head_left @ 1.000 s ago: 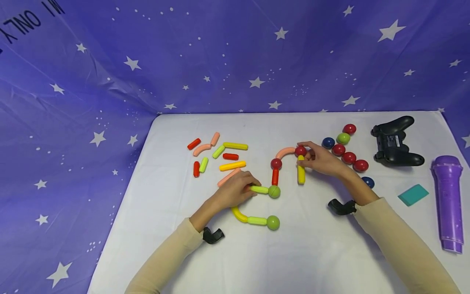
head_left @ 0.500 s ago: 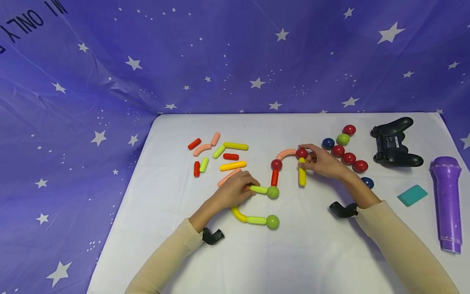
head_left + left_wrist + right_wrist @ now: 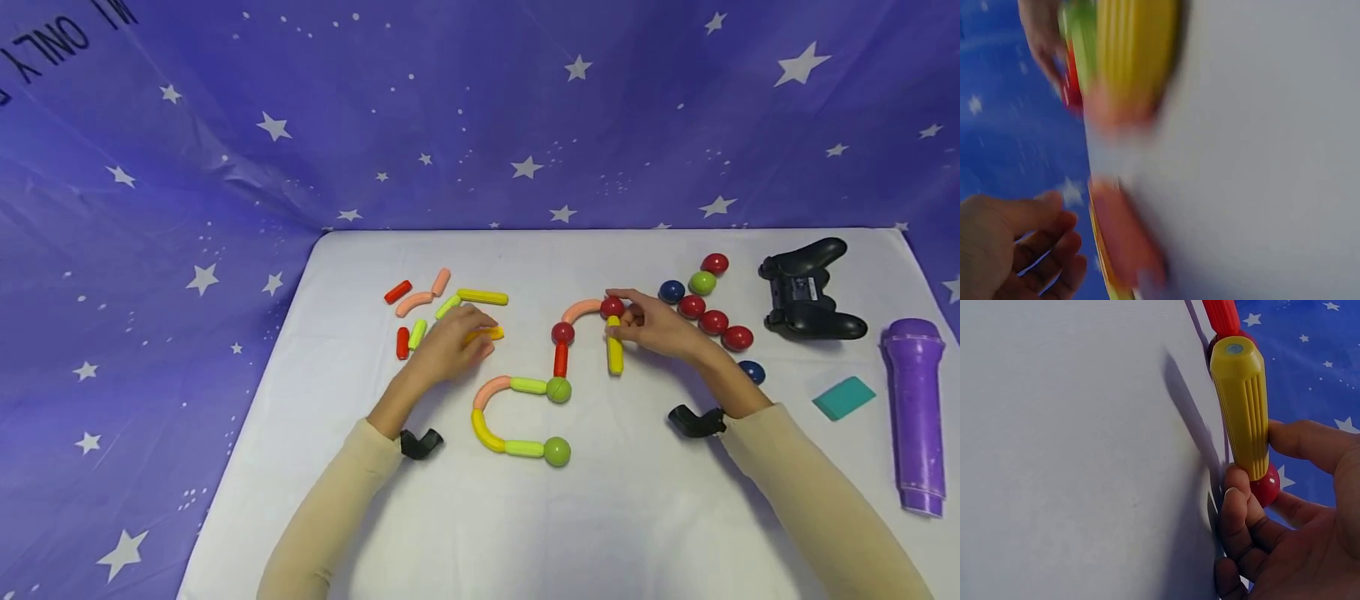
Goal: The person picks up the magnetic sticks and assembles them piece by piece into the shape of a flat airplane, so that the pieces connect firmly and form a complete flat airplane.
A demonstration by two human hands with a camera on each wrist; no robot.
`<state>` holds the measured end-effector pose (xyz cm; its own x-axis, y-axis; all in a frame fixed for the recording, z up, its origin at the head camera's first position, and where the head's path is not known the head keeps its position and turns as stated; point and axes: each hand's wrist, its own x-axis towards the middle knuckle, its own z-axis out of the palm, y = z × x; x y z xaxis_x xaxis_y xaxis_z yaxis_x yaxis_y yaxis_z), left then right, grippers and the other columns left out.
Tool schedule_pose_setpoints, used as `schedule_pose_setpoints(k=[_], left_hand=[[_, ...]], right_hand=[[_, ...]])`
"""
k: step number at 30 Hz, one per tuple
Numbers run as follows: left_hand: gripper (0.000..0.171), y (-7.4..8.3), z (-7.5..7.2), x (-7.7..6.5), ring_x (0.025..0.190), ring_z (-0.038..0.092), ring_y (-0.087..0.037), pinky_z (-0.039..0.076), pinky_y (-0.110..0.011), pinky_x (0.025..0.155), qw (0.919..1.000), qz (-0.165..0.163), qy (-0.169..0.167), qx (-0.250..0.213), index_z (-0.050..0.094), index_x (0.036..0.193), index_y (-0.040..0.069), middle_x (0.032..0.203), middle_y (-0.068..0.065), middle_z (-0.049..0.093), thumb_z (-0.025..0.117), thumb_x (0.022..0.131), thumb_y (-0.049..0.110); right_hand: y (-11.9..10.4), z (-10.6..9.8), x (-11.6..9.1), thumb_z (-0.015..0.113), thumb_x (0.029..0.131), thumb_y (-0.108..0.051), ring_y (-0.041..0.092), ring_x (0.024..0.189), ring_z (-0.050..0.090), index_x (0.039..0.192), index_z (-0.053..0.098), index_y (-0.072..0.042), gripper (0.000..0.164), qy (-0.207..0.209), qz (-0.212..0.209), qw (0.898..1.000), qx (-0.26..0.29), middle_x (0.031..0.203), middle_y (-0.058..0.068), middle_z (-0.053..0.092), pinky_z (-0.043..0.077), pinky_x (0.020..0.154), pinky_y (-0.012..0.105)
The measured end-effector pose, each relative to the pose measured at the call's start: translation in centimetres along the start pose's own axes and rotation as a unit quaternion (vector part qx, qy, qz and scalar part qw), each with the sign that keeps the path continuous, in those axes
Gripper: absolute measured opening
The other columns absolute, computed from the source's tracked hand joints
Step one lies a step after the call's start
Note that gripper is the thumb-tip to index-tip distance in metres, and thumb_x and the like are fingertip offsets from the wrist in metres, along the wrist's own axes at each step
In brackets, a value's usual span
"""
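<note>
At the fingertips of the left hand (image 3: pixel 450 346), the nearer one, lies an orange rod (image 3: pixel 491 333), partly hidden, its long axis nearly sideways — those fingers loosely curved, no hold visible. Well apart, the right hand (image 3: pixel 651 327) pinches a yellow rod (image 3: pixel 615 357).

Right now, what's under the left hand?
In the head view, part of an orange-yellow stick shows from under the left hand; its other end is covered. The left wrist view shows a pink stick, blurred, near the hand. Anything else beneath the hand can't be seen.
</note>
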<state>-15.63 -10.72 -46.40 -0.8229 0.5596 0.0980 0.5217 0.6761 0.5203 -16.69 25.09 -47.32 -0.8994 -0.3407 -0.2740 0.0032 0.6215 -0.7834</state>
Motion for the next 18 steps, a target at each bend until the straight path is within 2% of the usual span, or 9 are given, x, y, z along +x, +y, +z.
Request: schedule_pose_setpoints(k=[2,5,8,10,12,14,15,16,18], left_hand=[[0.022,-1.4,-0.9,0.9,0.104,0.056,-0.024,0.048,-0.038,0.092,0.9994,-0.013,0.015,0.03,0.07,0.114,0.005,0.112,-0.008,0.063,0.066,0.092,0.008],[0.023,-2.8,-1.5,2.0,0.107,0.057,-0.027,0.048,-0.038,0.093,0.9976,-0.026,-0.01,0.064,0.07,0.115,0.004,0.115,-0.011,0.063,0.066,0.092,0.009],[0.025,-3.4,-1.5,2.5,0.102,0.059,-0.026,0.05,-0.036,0.089,0.996,-0.035,-0.032,0.076,0.07,0.115,0.003,0.113,-0.012,0.064,0.068,0.091,0.01],[0.025,-3.5,-1.4,2.7,0.095,0.059,-0.025,0.051,-0.034,0.083,0.9955,-0.035,-0.019,0.086,0.069,0.114,0.003,0.108,-0.011,0.065,0.07,0.09,0.011],[0.025,-2.8,-1.5,2.7,0.091,0.059,-0.023,0.051,-0.033,0.08,0.9957,-0.032,0.011,0.086,0.07,0.113,0.003,0.105,-0.01,0.065,0.072,0.089,0.012],[0.026,-1.5,-1.4,2.7,0.09,0.059,-0.022,0.051,-0.033,0.079,0.9965,-0.021,0.039,0.07,0.071,0.112,0.005,0.102,-0.008,0.066,0.073,0.088,0.013],[0.026,-0.5,-1.2,2.8,0.093,0.061,-0.022,0.051,-0.033,0.083,0.9971,-0.011,0.048,0.058,0.071,0.112,0.007,0.102,-0.006,0.068,0.074,0.088,0.014],[0.025,0.7,-0.9,2.8,0.094,0.062,-0.021,0.051,-0.033,0.084,0.9981,0.004,0.049,0.037,0.072,0.112,0.008,0.101,-0.005,0.069,0.074,0.087,0.014],[0.027,3.3,0.1,2.8,0.097,0.062,-0.02,0.05,-0.032,0.087,0.9991,0.035,0.023,-0.007,0.072,0.113,0.012,0.101,-0.001,0.07,0.075,0.087,0.017]], right_hand=[[-0.1,-0.1,0.3,0.068,0.092,-0.021,0.022,0.077,0.049,0.151,0.033,-0.005,0.071,-0.001,-0.001,1.0,0.0,0.09,0.012,0.055,0.041,0.061,0.025],[-0.1,-0.1,0.4,0.068,0.092,-0.021,0.022,0.078,0.048,0.151,0.032,-0.005,0.071,-0.004,0.0,1.0,0.0,0.09,0.011,0.054,0.042,0.061,0.025],[0.1,-0.1,0.5,0.069,0.092,-0.02,0.022,0.078,0.048,0.151,0.033,-0.006,0.071,-0.005,-0.006,1.0,0.003,0.09,0.011,0.054,0.042,0.062,0.024],[0.3,0.0,0.6,0.069,0.091,-0.02,0.022,0.078,0.049,0.151,0.034,-0.006,0.07,-0.004,-0.011,1.0,0.005,0.09,0.011,0.053,0.042,0.063,0.023],[0.4,0.0,0.7,0.069,0.091,-0.019,0.022,0.078,0.048,0.15,0.034,-0.005,0.07,-0.005,-0.02,1.0,0.005,0.089,0.011,0.053,0.042,0.063,0.023],[0.5,-0.1,0.7,0.07,0.091,-0.019,0.021,0.078,0.048,0.15,0.034,-0.004,0.071,-0.005,-0.026,1.0,0.004,0.089,0.011,0.053,0.041,0.064,0.023],[0.5,-0.1,0.7,0.07,0.091,-0.019,0.021,0.078,0.048,0.15,0.035,-0.004,0.071,-0.005,-0.027,1.0,0.002,0.089,0.011,0.054,0.041,0.064,0.023],[0.6,-0.2,0.7,0.07,0.09,-0.019,0.021,0.078,0.048,0.15,0.035,-0.004,0.071,-0.004,-0.027,1.0,0.002,0.089,0.011,0.054,0.041,0.064,0.024],[0.7,-0.3,0.7,0.071,0.09,-0.019,0.021,0.078,0.048,0.15,0.036,-0.006,0.07,-0.003,-0.024,1.0,0.001,0.089,0.011,0.054,0.041,0.065,0.024]])
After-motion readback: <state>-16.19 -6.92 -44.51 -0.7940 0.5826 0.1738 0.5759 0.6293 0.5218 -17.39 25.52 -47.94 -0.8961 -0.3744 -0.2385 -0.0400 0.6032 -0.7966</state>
